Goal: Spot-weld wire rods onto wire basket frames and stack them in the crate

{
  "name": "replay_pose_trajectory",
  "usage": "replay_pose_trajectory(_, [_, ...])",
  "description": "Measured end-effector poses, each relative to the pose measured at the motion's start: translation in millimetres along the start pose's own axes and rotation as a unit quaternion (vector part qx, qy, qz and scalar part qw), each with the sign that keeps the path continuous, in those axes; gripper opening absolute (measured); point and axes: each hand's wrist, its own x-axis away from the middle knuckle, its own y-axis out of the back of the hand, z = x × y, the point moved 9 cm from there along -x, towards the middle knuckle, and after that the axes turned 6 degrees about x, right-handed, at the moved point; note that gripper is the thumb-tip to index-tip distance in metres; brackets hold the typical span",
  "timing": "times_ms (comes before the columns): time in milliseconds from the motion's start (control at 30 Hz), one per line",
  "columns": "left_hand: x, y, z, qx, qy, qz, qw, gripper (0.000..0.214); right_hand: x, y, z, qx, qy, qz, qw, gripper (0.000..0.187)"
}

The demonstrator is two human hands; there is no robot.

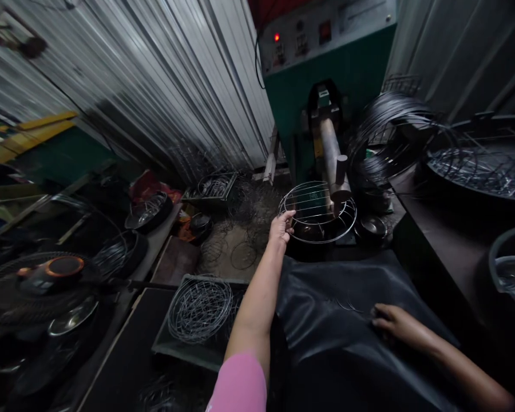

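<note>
The left grip [282, 227] is at the near-left rim of the wire basket [317, 212], which sits under the machine arm [332, 157]. Wire coils [386, 134] lie right of it (behind the tabletop [438, 229]); finished baskets [199, 309] lie nearer, to its left.

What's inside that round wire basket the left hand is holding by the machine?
The left hand grips the rim of the wire basket. The machine's metal arm reaches down into it. Through the wires a dark bowl-like shape shows underneath; what it holds is too dim to tell.

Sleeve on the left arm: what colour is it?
Pink, plain; the sleeve shows at the bottom edge of the head view.
</note>
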Motion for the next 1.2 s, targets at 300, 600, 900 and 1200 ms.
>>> replay_pose_trajectory(300, [6.5,-9.1,1.6,0.021,-0.054,0.029,0.998,0.047,-30.8,90.0,175.2,-0.225,0.230,-0.256,0.912,0.039])
replay_pose_trajectory(600, [4.9,-9.9,3.2,0.035,-0.076,0.030,0.996,0.053,-63.8,81.4,182.9,-0.103,0.169,-0.250,0.948,0.035])
replay_pose_trajectory(900, [5.6,-14.1,11.2,0.037,-0.053,0.013,0.998,0.051,-59.0,89.1,189.4,-0.115,0.217,-0.265,0.933,0.037])
replay_pose_trajectory(1200, [-0.5,-13.3,15.6,0.040,-0.046,0.009,0.998,0.048,-56.7,98.2,196.3,-0.086,0.235,-0.287,0.925,0.030])
